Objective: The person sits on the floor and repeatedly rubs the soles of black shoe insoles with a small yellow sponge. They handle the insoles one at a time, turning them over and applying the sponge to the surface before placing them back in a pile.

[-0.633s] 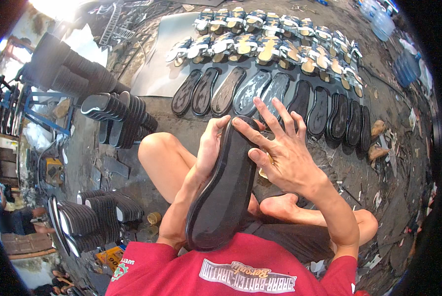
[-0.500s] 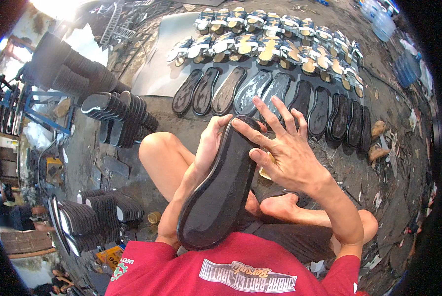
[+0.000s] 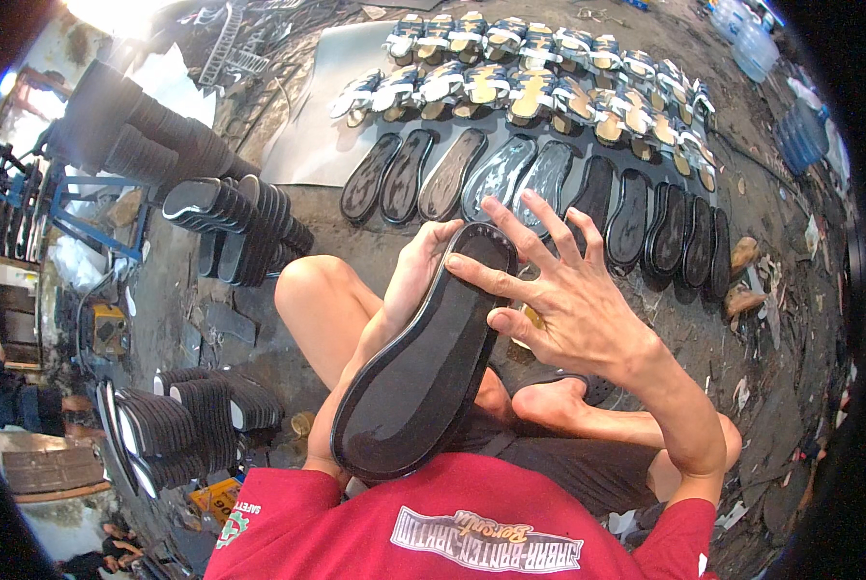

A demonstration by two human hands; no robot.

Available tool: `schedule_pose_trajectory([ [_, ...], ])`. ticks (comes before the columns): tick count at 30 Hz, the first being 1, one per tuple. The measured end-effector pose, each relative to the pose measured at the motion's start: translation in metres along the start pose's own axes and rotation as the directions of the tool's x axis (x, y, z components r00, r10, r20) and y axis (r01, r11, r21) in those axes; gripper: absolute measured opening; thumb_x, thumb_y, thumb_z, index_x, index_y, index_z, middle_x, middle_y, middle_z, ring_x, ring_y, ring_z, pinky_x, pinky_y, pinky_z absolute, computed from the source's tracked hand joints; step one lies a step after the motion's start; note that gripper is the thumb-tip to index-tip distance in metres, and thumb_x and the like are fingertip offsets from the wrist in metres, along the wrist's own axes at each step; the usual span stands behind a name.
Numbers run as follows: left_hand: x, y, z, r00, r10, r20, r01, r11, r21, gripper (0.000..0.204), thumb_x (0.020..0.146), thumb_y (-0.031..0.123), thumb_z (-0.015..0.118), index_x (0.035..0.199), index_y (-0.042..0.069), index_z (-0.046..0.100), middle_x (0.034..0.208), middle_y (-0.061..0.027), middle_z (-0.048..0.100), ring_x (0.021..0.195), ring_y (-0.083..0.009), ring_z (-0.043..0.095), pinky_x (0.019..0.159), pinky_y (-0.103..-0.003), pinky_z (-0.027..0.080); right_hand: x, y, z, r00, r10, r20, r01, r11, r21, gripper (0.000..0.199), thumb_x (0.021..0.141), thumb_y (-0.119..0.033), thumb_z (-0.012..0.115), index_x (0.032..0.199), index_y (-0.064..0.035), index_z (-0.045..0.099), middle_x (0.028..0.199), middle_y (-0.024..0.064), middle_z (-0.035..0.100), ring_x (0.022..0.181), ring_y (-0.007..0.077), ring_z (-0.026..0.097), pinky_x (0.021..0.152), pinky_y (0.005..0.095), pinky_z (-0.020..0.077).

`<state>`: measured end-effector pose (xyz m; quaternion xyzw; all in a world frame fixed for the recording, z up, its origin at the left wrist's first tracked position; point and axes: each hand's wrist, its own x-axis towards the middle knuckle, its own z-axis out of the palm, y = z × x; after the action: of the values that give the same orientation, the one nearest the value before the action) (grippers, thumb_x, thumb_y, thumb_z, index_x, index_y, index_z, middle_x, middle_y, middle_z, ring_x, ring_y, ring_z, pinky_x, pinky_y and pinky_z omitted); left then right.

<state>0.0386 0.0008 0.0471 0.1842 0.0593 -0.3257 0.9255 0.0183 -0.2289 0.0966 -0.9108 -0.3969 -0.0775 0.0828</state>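
Small yellow printed box (image 3: 222, 499) low left on ground, beside stacked soles (image 3: 176, 425)

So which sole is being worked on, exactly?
Start at the long row of dark soles on the ground ahead. Nearer, above the bent knee, one black sole rests along the left hand with the right hand's fingers on it: the only sole off the ground.

- The black shoe sole (image 3: 423, 362) has tilted: its near end has swung toward the person's left and lower, against the red shirt (image 3: 471, 527).
- The right hand (image 3: 558, 300) has shifted slightly along the sole's far end, fingers spread wider, as far as the curved view shows.
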Motion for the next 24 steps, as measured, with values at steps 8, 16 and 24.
schedule_pose_trajectory([
  [8, 0.002, 0.009, -0.014, 0.991, -0.010, 0.132, 0.007, 1.000, 0.019, 0.050, 0.111, 0.033, 0.040, 0.134, -0.003, 0.066, 0.123, -0.0201, 0.076, 0.103, -0.0314, 0.077, 0.099, -0.046, 0.061, -0.006, -0.022, -0.007, 0.998, -0.055, 0.023, 0.051, 0.987, 0.151, 0.053, 0.110, -0.065, 0.041, 0.160, -0.0514, 0.048, 0.179, 0.0062, 0.023, 0.162, 0.0353, 0.019, 0.127, 0.0628, 0.0112],
  [16, 0.008, 0.022, -0.005, 0.919, 0.389, -0.067, -0.363, 0.900, 0.243, 0.060, 0.107, 0.037, 0.030, 0.128, -0.006, 0.066, 0.098, -0.0222, 0.076, 0.079, -0.0414, 0.076, 0.072, -0.055, 0.065, -0.020, -0.043, 0.035, 0.834, 0.220, -0.507, 0.092, 0.849, 0.520, 0.079, 0.110, -0.073, 0.020, 0.166, -0.0237, 0.047, 0.176, 0.0292, 0.023, 0.162, 0.0451, 0.020, 0.126, 0.0573, 0.0140],
  [24, 0.006, -0.067, 0.012, 0.886, 0.413, -0.209, -0.445, 0.885, -0.138, 0.072, 0.109, 0.062, 0.037, 0.143, 0.003, 0.061, 0.131, -0.0222, 0.070, 0.121, -0.0385, 0.068, 0.109, -0.059, 0.053, -0.005, -0.046, 0.086, 0.564, 0.628, -0.537, -0.170, 0.724, 0.668, 0.080, 0.112, -0.066, 0.023, 0.170, -0.0104, 0.033, 0.172, 0.0327, 0.025, 0.157, 0.0490, 0.029, 0.125, 0.0614, 0.0161],
])
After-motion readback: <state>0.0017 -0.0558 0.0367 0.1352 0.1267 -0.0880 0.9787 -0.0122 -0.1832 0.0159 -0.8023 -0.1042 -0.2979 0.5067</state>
